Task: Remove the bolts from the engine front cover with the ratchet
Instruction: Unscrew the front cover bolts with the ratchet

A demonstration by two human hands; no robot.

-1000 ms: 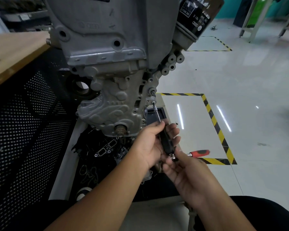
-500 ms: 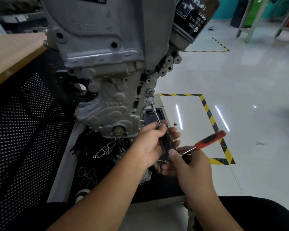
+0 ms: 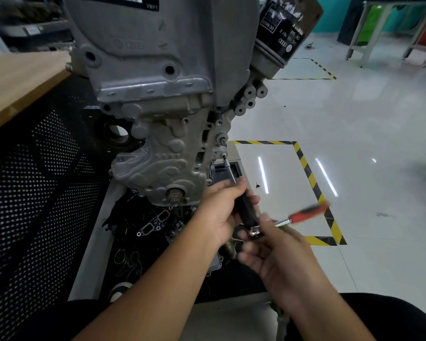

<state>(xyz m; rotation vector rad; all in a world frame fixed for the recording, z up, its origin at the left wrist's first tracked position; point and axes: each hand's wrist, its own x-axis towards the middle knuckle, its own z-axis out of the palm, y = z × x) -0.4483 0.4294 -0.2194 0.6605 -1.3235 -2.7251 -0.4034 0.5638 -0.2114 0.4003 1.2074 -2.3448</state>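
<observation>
White glossy floor point(image 3: 354, 143), hazard tape. Left hand point(image 3: 219, 212) grips black extension point(image 3: 246, 210), tip on bolt point(image 3: 223, 156) of engine front cover point(image 3: 162, 153) above. Right hand point(image 3: 276, 252) grips red-handled ratchet point(image 3: 303, 215), blurred. Oil filter point(image 3: 288, 28) reads "OC".

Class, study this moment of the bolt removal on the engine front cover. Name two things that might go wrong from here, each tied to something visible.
1. The long extension meets the bolt at a slant; its bit might slip off and round the head.
2. The right hand is blurred while working the red-handled ratchet, and only the left hand steadies the black grip. A sudden release could jerk the knuckles into the front cover.
</observation>
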